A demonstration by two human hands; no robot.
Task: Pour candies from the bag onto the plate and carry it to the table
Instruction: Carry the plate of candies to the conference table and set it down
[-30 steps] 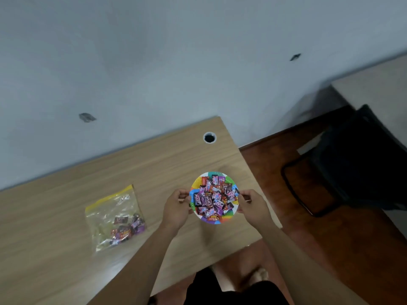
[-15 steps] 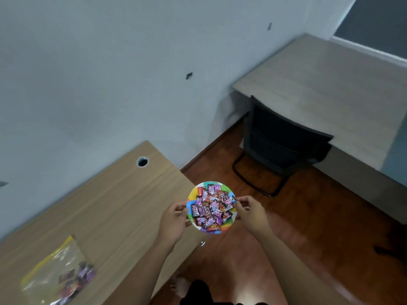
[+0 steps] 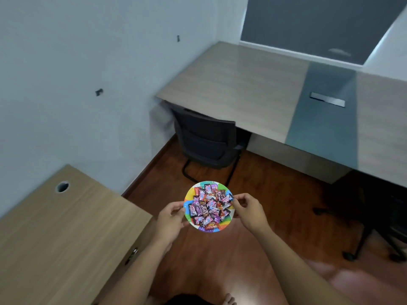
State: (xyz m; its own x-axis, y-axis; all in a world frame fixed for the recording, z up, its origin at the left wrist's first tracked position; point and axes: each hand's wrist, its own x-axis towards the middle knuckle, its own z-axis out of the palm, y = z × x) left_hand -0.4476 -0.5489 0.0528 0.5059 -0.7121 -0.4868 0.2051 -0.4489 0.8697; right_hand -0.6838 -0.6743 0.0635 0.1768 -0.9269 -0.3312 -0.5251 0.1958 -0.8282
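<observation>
Head camera, the only view here: the plate [image 3: 228, 224], a small round one with a rainbow rim, is up in the air over the red-brown floor [image 3: 275, 216], carried between both hands. It is heaped with wrapped candies [image 3: 209, 206], so the pouring looks done. No bag shows anywhere in this view. What is left, by my reckoning, is the walk and the setting down. The light wooden desk [image 3: 66, 227] with the round cable hole sits off to the person's left, and the plate is already clear of its edge. Ahead stands a long grey table [image 3: 242, 84] with a black chair [image 3: 207, 144] tucked against it; that seems the likely place for the plate, though I can't be sure of it.

The left hand [image 3: 170, 221] pinches the plate's left rim, fingers curled close with the thumb on top. The right hand [image 3: 247, 211] does the same at the right rim, its fingers [image 3: 236, 198] bent in and closed on the edge, near the outermost candies. Neither hand holds anything else. The plate sits about level, and nothing appears to have spilled.
</observation>
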